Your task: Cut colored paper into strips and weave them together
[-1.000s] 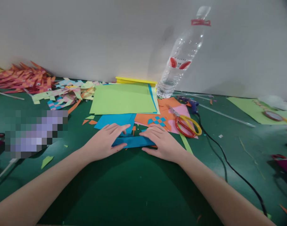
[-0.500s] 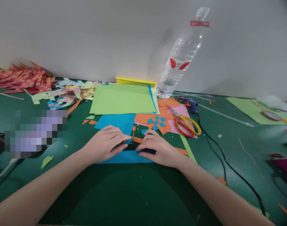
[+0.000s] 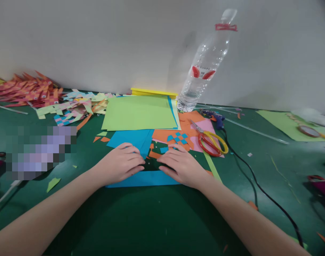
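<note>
A folded blue paper strip (image 3: pixel 146 179) lies flat on the green table (image 3: pixel 151 220) in front of me. My left hand (image 3: pixel 119 164) rests on its left part, fingers stretched and pressing down. My right hand (image 3: pixel 182 165) lies flat on its right part, fingers pointing left. The fingertips of both hands nearly meet above the strip. Behind them lie a blue sheet (image 3: pixel 130 138), orange scraps (image 3: pixel 155 155) and a small blue-and-orange woven piece (image 3: pixel 178 138).
Light green sheets (image 3: pixel 139 113) lie behind, with a yellow edge (image 3: pixel 153 92) at the wall. A clear bottle (image 3: pixel 205 64) leans there. Red-and-yellow scissors (image 3: pixel 210 140) lie on pink paper. A black cable (image 3: pixel 258 188) runs right. Woven strips (image 3: pixel 31 92) pile at far left.
Both hands slid toward me with the blue strip, which now lies nearer and looks wider. Orange scraps behind the hands have come into view.
</note>
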Motion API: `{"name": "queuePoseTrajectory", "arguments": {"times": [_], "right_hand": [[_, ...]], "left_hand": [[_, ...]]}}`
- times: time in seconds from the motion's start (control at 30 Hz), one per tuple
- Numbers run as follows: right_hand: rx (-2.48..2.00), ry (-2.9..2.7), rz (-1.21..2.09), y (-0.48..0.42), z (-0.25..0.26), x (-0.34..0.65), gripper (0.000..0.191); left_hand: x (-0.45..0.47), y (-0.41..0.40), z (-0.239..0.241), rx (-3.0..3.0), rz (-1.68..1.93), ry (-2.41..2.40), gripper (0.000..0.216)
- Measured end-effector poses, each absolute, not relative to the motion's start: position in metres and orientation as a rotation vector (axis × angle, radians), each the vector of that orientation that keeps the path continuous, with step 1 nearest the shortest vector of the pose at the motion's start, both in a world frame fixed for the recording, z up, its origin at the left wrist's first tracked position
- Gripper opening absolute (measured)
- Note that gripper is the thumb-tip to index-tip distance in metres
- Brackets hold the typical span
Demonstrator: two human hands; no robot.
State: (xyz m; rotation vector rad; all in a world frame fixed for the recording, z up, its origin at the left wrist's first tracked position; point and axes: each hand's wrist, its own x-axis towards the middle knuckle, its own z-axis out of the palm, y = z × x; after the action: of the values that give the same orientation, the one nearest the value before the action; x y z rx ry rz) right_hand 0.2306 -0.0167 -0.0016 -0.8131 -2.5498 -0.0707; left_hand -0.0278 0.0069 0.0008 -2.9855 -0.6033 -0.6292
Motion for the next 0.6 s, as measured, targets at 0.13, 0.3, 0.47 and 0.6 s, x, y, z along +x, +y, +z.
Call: {"name": "queuePoseTrajectory", "arguments": {"times": [0.13,0.3,0.47,0.6], "right_hand": [[-0.876,-2.524,-0.115,-0.014,-0.0032,0.233,0.023],[-0.946,-2.504,-0.152,-0.0118,-0.0037,0.2349,0.022],[-0.99,-2.534,-0.213,-0.012,-0.0037,0.2362,0.024],[-0.885,-2.501,-0.219,-0.0163,0.0021,0.2334,0.021]], "left_hand": [[-0.0304,0.0081,0.0015,-2.892,-0.663,-0.639,0.031],[-0.0327,0.0101,0.0014,-2.775,-0.672,-0.713,0.03],[-0.0332,0.0102,0.0011,-2.739,-0.714,-0.815,0.027],[-0.0328,0.0093,0.001,-2.791,-0.733,-0.815,0.022]]}}
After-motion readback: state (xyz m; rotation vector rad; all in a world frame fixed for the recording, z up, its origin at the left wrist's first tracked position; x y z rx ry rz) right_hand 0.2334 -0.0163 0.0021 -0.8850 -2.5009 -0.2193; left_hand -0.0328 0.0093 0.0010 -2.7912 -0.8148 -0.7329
